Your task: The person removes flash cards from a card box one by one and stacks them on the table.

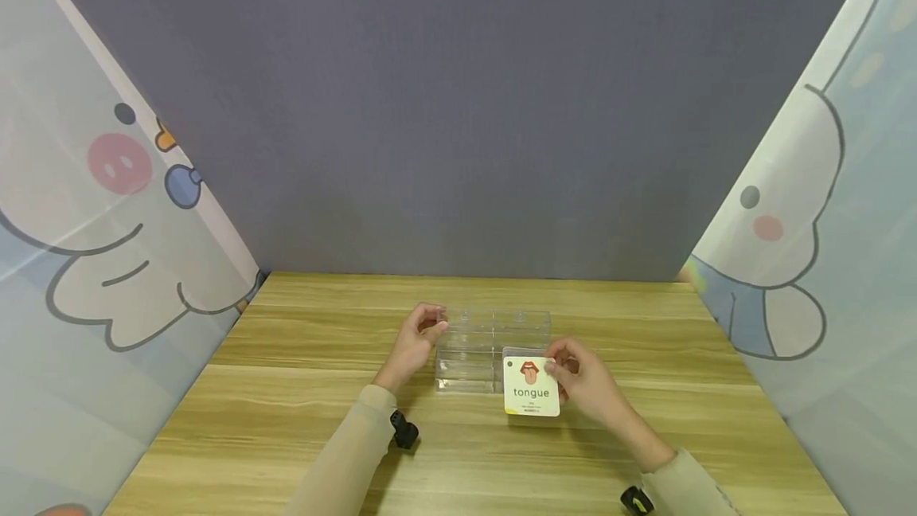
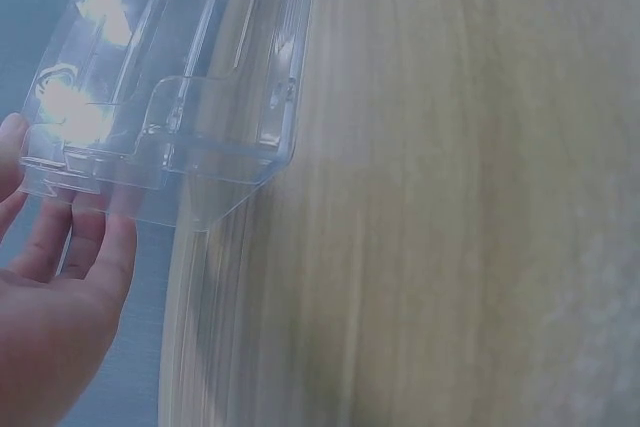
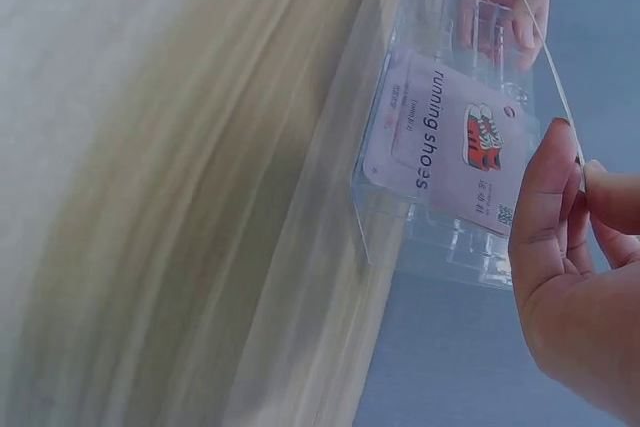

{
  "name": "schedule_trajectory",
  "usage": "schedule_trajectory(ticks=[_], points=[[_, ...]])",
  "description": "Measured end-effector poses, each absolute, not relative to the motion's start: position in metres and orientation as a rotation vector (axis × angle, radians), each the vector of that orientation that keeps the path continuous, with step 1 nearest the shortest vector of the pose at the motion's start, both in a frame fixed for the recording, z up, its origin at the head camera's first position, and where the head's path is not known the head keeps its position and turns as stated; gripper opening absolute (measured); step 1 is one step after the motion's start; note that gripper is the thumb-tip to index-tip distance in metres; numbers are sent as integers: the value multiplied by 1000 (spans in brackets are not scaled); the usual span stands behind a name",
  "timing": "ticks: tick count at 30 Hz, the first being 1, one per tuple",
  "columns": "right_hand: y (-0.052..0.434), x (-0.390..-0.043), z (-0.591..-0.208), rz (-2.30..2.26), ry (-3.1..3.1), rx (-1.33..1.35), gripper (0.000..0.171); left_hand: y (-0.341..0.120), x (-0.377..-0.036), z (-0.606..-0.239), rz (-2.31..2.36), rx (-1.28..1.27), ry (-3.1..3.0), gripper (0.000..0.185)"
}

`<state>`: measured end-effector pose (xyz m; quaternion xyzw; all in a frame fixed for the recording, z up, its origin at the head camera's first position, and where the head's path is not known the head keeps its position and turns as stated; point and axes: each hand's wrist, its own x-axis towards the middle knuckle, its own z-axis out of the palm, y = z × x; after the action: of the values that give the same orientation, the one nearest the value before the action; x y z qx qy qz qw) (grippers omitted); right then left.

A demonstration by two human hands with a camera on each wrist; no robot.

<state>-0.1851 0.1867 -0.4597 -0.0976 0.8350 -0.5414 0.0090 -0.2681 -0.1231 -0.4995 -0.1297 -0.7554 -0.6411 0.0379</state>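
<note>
Pinching card (image 1: 531,404): right hand (image 1: 583,381), four o'clock; left hand (image 1: 415,346) grips rack (image 1: 464,370), ten o'clock. Loose pinch could drop card; tug could tip rack.

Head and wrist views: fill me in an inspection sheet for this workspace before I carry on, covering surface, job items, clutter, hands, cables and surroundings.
Surface: wood-grain tabletop, under the work.
Job items: clear plastic card holder with several compartments; "running shoes" card in its front right compartment; "tongue" card held up in front of that compartment.
Clutter: nothing seen.
Hands: left hand grips the holder's left end; right hand pinches the "tongue" card by its right edge. A black wrist device shows at each cuff.
Cables: nothing seen.
Surroundings: grey backdrop behind the tabletop; cartoon-print curtains on both sides.
</note>
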Motion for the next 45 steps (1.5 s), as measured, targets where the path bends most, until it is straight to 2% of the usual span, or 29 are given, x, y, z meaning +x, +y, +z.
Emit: schedule_trajectory(ticks=[45], points=[[180, -166, -479, -1436, 2673, -385, 13, -123, -269, -498, -1950, -368, -2341, 31]])
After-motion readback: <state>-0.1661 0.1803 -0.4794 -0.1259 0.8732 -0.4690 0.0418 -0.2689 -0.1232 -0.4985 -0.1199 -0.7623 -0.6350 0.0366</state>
